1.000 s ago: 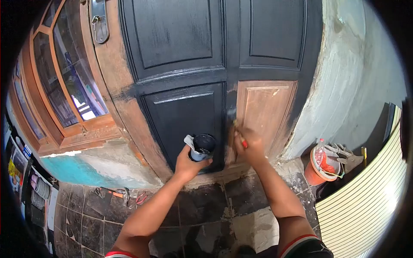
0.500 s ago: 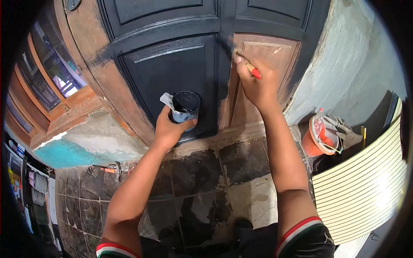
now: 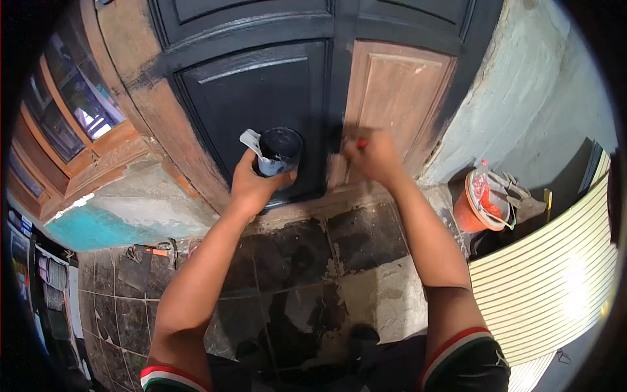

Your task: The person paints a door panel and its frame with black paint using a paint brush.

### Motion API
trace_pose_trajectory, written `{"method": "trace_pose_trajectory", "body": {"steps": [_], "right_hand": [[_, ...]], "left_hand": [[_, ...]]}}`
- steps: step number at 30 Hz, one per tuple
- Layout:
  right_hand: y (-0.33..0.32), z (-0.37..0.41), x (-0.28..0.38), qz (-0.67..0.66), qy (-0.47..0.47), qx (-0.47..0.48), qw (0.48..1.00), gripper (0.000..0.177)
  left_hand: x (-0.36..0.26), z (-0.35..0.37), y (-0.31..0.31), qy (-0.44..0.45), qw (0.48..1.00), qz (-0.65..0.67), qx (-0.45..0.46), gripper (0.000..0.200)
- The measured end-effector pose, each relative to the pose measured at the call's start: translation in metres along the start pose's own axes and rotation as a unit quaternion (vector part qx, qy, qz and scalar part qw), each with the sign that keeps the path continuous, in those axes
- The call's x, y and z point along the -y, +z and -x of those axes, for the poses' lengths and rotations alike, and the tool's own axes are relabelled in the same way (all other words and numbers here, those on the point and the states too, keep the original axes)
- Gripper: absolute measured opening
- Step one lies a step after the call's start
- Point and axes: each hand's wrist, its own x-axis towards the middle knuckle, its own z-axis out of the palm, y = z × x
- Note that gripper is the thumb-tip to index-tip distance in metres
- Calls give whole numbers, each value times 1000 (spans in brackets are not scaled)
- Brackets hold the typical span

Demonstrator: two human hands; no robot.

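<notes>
My left hand [image 3: 251, 188] is wrapped round a paint cup [image 3: 270, 167] with dark paint inside, and a whitish flap [image 3: 249, 140] sticks out at its rim. Closed on a paintbrush [image 3: 362, 143], my right hand [image 3: 379, 157] is at the door's middle upright. The brush shows only as a red handle end; motion blurs the hand, and its bristles cannot be made out. Behind the cup lies a door panel [image 3: 222, 108] coated black. The right lower panel [image 3: 405, 91] is bare brown wood, and the upright [image 3: 336, 85] beside it is black higher up, brown near its foot.
An orange bucket [image 3: 467, 212] holding a plastic bottle [image 3: 481, 183] and tools stands right of the door. A striped cream curved sheet [image 3: 548, 274] is at the right. Tools with an orange handle [image 3: 159, 252] lie on the dark tiled floor [image 3: 228, 274]. A wood-framed window [image 3: 85, 111] is at left.
My right hand has moved down with the paintbrush, from beside the right panel's top to lower on the upright. The upright beside the panel looks darker. My left hand still holds the cup.
</notes>
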Motion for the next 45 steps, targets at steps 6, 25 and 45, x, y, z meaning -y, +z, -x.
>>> {"method": "trace_pose_trajectory", "body": {"steps": [6,25,45], "right_hand": [[-47,-48,46,-27,-99,-283,954,24],[-67,-74,70,-10,-101,-316,943,18],[-30,-41,49,31,-114,-138,983,27]], "left_hand": [[10,4,-2,14,1000,-23,-3,77],[-1,5,-11,22,1000,-12,1,69],[-7,8,-21,-14,999,-38,-18,73]]}}
